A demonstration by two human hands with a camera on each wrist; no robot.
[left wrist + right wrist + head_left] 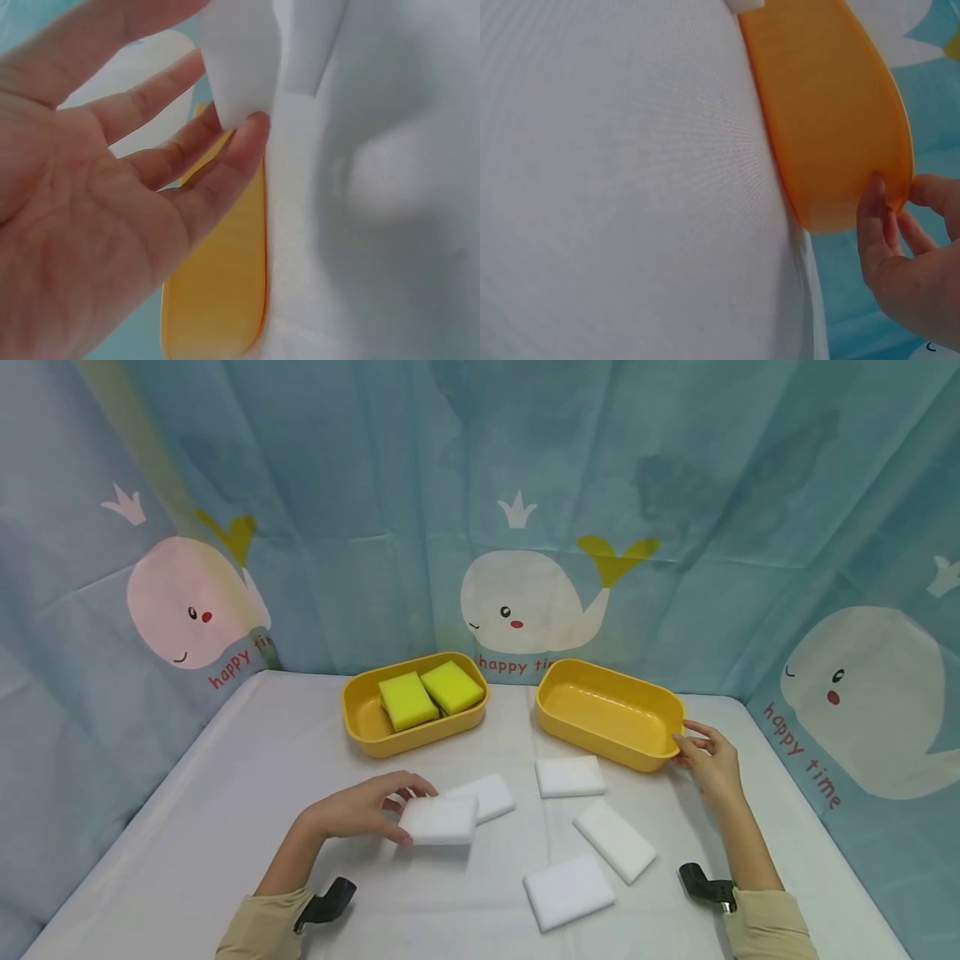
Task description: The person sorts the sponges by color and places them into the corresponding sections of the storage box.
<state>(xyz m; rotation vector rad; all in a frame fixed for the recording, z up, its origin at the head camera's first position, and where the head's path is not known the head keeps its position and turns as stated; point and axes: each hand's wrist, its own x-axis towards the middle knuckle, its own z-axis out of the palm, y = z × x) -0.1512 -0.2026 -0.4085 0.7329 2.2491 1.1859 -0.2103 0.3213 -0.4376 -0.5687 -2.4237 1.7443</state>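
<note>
My left hand (375, 810) holds a white sponge (438, 821) by its left end, thumb at the near side and fingers at the far side. That sponge is raised a little off the table and partly covers another white sponge (487, 797) behind it. In the left wrist view the held sponge (240, 60) is pinched at the fingertips, the palm facing the camera. At the right, my right hand (712, 764) grips the right end of a yellow plastic tub (600, 745) by its rim. No items show inside this tub. The right wrist view has the fingers (871, 210) against the tub's end.
A second yellow tub (412, 742) at the back left holds two yellow sponges (408, 700). Three more white sponges (570, 777) lie on the white table (225, 793) between the hands. A blue whale-print curtain (375, 485) hangs behind the table.
</note>
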